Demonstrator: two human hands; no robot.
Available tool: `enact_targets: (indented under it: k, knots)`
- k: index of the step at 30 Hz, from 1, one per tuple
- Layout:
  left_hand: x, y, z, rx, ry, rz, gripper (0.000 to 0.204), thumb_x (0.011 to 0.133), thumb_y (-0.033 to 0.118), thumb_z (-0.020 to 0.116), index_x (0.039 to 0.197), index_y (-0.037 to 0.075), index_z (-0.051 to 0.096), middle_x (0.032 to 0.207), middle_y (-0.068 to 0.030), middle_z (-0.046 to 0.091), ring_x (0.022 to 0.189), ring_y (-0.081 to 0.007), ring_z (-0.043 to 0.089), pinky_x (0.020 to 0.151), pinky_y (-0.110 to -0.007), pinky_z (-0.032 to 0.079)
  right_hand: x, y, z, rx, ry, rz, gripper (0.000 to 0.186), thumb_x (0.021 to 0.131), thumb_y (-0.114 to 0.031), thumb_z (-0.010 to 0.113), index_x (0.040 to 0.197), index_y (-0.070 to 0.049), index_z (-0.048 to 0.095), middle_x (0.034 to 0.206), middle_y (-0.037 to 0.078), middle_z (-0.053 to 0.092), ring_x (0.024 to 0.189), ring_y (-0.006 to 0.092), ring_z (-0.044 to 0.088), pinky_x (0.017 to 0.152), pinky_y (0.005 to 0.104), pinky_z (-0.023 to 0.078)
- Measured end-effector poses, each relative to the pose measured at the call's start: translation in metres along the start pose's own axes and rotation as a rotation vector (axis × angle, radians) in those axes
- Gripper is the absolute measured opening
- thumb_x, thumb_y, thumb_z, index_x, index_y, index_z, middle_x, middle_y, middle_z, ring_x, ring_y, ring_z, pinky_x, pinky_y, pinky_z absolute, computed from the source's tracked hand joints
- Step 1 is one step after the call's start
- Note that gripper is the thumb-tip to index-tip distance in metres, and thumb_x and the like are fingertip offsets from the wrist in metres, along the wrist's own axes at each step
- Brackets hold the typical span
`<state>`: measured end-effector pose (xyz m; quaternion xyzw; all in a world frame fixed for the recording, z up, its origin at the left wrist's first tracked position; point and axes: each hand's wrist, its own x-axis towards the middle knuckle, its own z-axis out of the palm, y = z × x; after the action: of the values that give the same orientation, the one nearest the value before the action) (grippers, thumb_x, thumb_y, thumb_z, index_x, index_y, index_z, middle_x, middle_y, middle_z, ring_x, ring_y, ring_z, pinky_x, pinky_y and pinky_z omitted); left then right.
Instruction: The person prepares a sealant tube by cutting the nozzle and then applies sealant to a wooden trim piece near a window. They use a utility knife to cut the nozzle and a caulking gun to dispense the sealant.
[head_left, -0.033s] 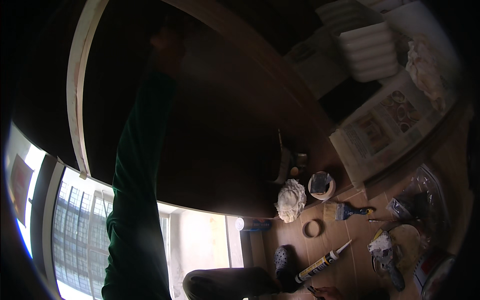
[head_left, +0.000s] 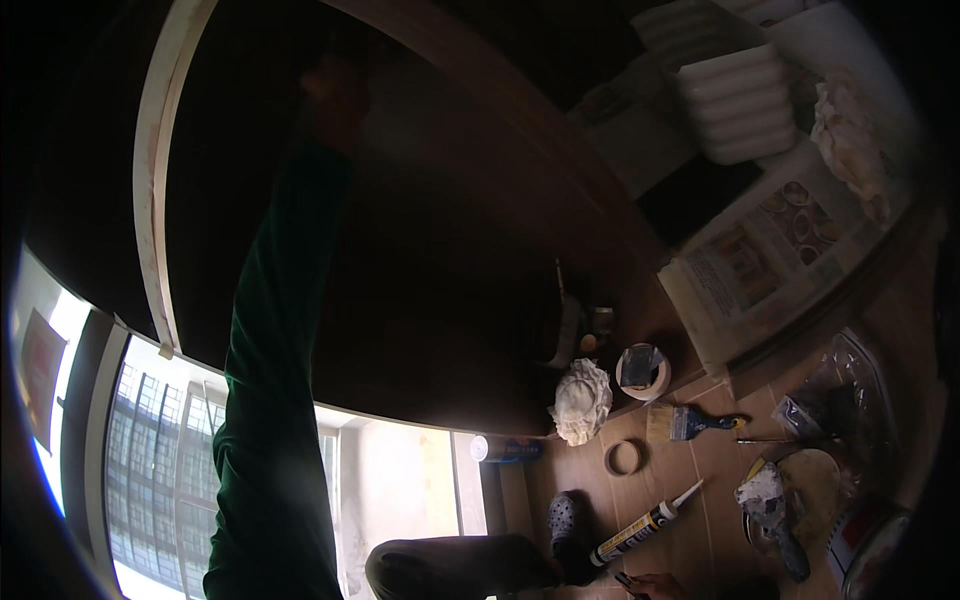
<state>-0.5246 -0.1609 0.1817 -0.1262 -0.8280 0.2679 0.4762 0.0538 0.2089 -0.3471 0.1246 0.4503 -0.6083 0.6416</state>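
Note:
My left arm, in a green sleeve, stretches up against a dark wooden panel (head_left: 420, 310). At its end my left hand (head_left: 336, 100) lies in deep shadow near the top, and its fingers cannot be made out. At the lower edge my right hand (head_left: 657, 587) is only partly in view, closed around a thin dark object (head_left: 628, 581) whose kind is unclear. Just above that hand a sealant cartridge (head_left: 635, 532) with a white pointed nozzle lies on the floor. My shoe (head_left: 566, 520) is beside the cartridge's lower end.
A tape roll (head_left: 624, 457), a wide paintbrush (head_left: 690, 423), a crumpled white cloth (head_left: 581, 402) and a round tub (head_left: 643, 372) stand or lie by the panel's base. At right are a putty-smeared scraper (head_left: 772, 510) and a plastic bag (head_left: 850, 390). Newspaper (head_left: 700, 305) covers a ledge.

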Motion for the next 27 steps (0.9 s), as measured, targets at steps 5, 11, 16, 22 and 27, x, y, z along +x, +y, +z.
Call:
enact_targets:
  k: [5,11,16,22,27]
  knots:
    - [0.001,0.004,0.006,-0.018,0.022,0.000,0.034,0.103,0.028,0.048,0.115,-0.002,0.059,0.101,-0.0142,0.065,0.092,-0.0257,0.067,0.072,-0.042,0.056,0.003,0.001,-0.002,0.011,0.023,0.016,0.038,0.092,-0.035,0.062,0.118,-0.007,0.067,0.073,0.005,0.062,0.049,0.0132,0.054,0.042,0.0278,0.042]
    - [0.010,0.001,0.007,-0.013,0.034,0.003,0.034,0.103,0.028,0.048,0.115,-0.002,0.058,0.100,-0.0145,0.065,0.092,-0.0263,0.067,0.072,-0.042,0.056,0.003,-0.005,-0.001,0.008,0.018,0.017,0.036,0.092,-0.034,0.063,0.114,-0.006,0.067,0.072,0.005,0.061,0.049,0.0128,0.054,0.042,0.0277,0.041]
    - [0.006,0.002,0.009,-0.016,0.028,-0.015,0.034,0.103,0.027,0.048,0.116,-0.003,0.058,0.100,-0.0148,0.065,0.091,-0.0267,0.068,0.072,-0.042,0.057,0.009,0.002,-0.003,0.041,0.016,0.006,0.037,0.093,-0.036,0.063,0.114,-0.006,0.067,0.071,0.005,0.061,0.048,0.0129,0.053,0.041,0.0271,0.041]
    - [0.004,0.001,0.015,-0.037,0.025,-0.034,0.034,0.103,0.027,0.048,0.116,-0.003,0.058,0.100,-0.0151,0.066,0.091,-0.0273,0.068,0.072,-0.042,0.057,0.006,0.001,-0.006,0.023,0.046,0.002,0.038,0.093,-0.037,0.063,0.114,-0.006,0.067,0.070,0.005,0.061,0.047,0.0128,0.053,0.040,0.0270,0.041]
    - [-0.018,-0.020,0.000,-0.172,-0.032,-0.049,0.034,0.103,0.026,0.048,0.117,-0.003,0.057,0.100,-0.0154,0.066,0.091,-0.0277,0.069,0.072,-0.041,0.057,0.010,0.000,0.002,0.005,-0.023,0.004,0.038,0.093,-0.036,0.062,0.115,-0.005,0.067,0.070,0.005,0.061,0.047,0.0128,0.054,0.040,0.0270,0.041]
